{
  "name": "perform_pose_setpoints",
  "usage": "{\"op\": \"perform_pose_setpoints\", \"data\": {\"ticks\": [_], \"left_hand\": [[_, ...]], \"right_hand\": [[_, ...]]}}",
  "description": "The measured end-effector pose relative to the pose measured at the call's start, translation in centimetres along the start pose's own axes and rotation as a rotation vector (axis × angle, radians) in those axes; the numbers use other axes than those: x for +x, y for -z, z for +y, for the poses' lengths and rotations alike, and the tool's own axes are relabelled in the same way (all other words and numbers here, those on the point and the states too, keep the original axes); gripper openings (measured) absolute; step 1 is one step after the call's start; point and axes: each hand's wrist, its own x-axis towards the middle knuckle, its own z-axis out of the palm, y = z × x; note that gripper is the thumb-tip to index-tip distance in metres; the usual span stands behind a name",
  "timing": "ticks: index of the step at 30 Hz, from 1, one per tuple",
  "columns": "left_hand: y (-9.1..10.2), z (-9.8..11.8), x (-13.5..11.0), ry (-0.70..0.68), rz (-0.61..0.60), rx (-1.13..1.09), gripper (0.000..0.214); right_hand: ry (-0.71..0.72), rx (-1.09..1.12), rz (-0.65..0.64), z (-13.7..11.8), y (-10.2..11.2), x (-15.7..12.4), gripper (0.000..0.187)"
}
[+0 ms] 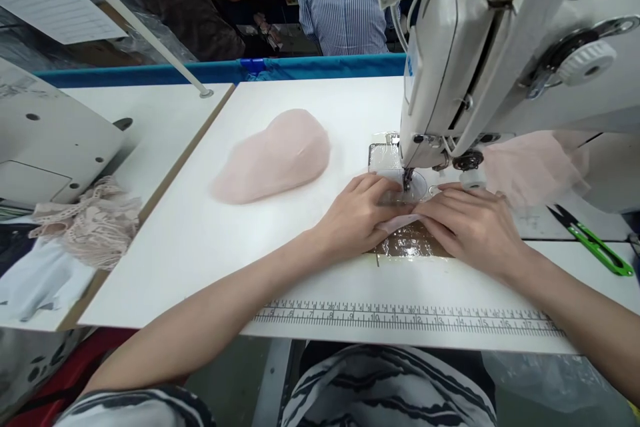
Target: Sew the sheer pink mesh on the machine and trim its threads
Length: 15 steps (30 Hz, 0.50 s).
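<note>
A small pale pink piece of fabric (400,222) lies in front of the presser foot (408,179) of a white sewing machine (437,80). My left hand (363,210) pinches its left side, fingertips close beside the foot. On the other side, my right hand (467,223) has thumb and fingers closed on the fabric's right end. Both hands rest low over the needle plate, and they partly hide the fabric. To the left, a rounded pink fabric piece (280,157) lies flat on the white table (190,267).
Green thread snips (593,240) lie right of my right hand. Sheer pink fabric (535,167) sits behind it under the machine arm. A printed ruler (400,317) runs along the front edge. Pinkish trim (100,223) is bundled at left. Two people (345,0) sit beyond the blue edge.
</note>
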Motion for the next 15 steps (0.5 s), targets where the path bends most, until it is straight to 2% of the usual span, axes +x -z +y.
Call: {"op": "perform_pose_setpoints", "data": {"ticks": [6,15], "left_hand": [[0.6,1.4,-1.4,-0.167,-0.016,0.212,0.026],[0.7,1.9,-2.0,-0.179,-0.063,0.299,0.032]], "right_hand": [[0.108,0.065,-0.107,-0.2,0.8,0.1,0.020],[0.123,0.044,-0.120,-0.3,1.0,0.2,0.023]]}}
